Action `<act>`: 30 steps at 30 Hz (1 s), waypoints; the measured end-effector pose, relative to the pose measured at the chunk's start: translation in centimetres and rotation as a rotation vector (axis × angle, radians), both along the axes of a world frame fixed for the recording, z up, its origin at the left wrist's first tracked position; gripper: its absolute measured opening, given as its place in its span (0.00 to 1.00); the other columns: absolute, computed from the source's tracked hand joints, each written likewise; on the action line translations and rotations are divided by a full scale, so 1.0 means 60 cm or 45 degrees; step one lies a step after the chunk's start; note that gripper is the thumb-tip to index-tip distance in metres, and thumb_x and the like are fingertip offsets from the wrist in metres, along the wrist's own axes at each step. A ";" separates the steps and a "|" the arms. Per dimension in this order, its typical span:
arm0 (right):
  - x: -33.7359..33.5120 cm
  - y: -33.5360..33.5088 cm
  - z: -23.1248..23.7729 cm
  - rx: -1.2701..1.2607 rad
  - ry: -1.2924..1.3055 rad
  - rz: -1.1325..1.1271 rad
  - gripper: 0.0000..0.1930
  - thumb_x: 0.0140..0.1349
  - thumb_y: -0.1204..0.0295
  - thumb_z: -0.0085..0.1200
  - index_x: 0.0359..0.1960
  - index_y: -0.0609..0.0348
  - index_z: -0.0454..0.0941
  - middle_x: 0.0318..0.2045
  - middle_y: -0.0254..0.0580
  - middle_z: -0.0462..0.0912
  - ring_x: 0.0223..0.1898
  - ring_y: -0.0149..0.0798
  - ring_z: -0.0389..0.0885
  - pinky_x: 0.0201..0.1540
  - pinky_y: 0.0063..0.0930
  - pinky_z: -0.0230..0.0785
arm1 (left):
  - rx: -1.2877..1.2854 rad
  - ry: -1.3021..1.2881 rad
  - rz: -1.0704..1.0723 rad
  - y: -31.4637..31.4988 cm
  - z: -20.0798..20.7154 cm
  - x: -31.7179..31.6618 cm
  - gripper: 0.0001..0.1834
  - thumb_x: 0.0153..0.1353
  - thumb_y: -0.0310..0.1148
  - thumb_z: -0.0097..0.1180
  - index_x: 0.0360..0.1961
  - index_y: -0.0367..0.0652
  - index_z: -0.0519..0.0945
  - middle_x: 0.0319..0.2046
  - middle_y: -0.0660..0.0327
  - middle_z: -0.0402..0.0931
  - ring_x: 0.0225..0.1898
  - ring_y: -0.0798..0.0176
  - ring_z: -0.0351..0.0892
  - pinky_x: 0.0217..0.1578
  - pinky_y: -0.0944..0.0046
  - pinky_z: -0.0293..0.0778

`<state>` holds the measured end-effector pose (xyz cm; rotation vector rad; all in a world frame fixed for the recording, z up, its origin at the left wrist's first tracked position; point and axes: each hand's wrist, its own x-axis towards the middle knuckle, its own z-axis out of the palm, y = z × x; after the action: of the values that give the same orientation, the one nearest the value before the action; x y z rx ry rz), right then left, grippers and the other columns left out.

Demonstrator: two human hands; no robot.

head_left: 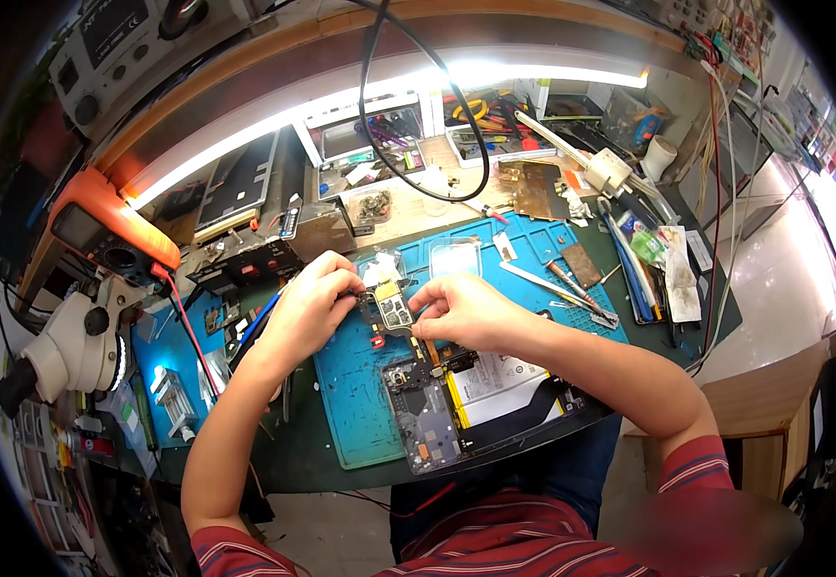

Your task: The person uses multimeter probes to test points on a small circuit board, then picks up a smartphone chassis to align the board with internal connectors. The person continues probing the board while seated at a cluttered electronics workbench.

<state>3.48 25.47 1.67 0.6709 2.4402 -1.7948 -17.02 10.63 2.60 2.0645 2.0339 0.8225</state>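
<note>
A small circuit board [395, 312] with metal shields is held up over the blue work mat [360, 423]. My left hand [314, 300] pinches its left edge, thumb and fingers closed. At the board's right edge, my right hand [463, 312] has its thumb and fingers drawn together on it; the fingertips are partly hidden. Below the hands lies an opened tablet [427, 428], its inside facing up, with a white and black battery [506, 387] edged in yellow. An orange-brown flex cable [432, 352] shows between the board and the tablet.
An orange multimeter [105, 231] and a white microscope head [76, 346] stand at left. Tweezers [552, 288] lie on the mat's right part. A black cable loop [424, 106] hangs over the bench. Tool bins [495, 125] line the back, and a tray of tools [648, 269] sits right.
</note>
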 end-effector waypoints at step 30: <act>-0.003 0.011 -0.012 0.053 0.022 0.001 0.20 0.54 0.65 0.65 0.45 0.65 0.85 0.38 0.49 0.88 0.39 0.39 0.86 0.46 0.31 0.76 | -0.181 -0.148 0.058 -0.002 0.016 0.010 0.45 0.52 0.19 0.61 0.73 0.44 0.59 0.68 0.53 0.66 0.70 0.52 0.63 0.70 0.55 0.56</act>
<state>3.32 26.12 0.96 0.6602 2.4948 -1.7617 -16.42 10.52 3.55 1.8580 2.0210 0.7619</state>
